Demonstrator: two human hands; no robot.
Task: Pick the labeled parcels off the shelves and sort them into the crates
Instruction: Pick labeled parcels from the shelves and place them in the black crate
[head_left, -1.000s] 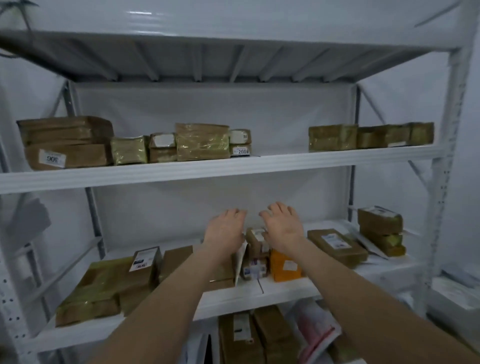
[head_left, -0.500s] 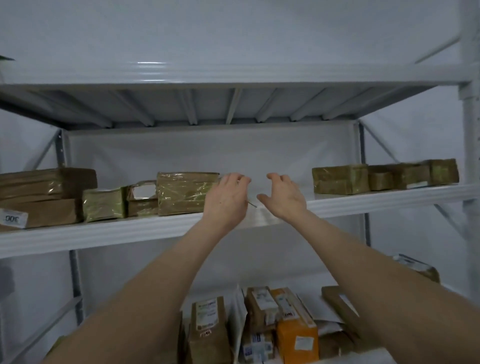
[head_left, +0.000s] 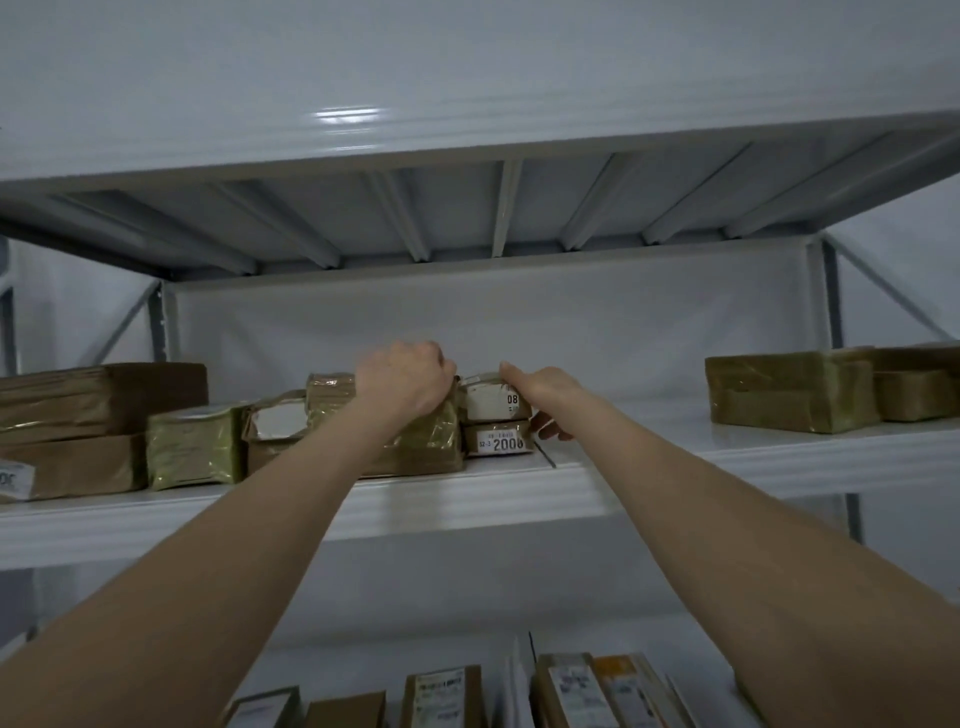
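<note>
On the upper shelf (head_left: 649, 467), a stack of flat brown parcels (head_left: 98, 400) sits far left, with a green-gold wrapped parcel (head_left: 192, 447) and a white-labelled parcel (head_left: 275, 426) just beside it. Next comes the large taped parcel (head_left: 421, 447). The left hand (head_left: 402, 379) now grips it, fingers curled over its top edge. Touching its right side is a small stack (head_left: 496, 421) of two labelled parcels, the lower one reading roughly 2000. The right hand (head_left: 545, 395) closes round the stack's right end, fingers on top and thumb low at the side. More wrapped parcels (head_left: 789, 389) lie well apart at the far right.

A second ago both hands hovered spread over the lower shelf, and half a second ago they were rising, open and touching nothing. They have since landed on the upper shelf's parcels, so the reach looks finished and the pick is starting. Everything seems to rest on the shelf, not yet lifted. No crate is in view, so sorting is yet to come.
</note>
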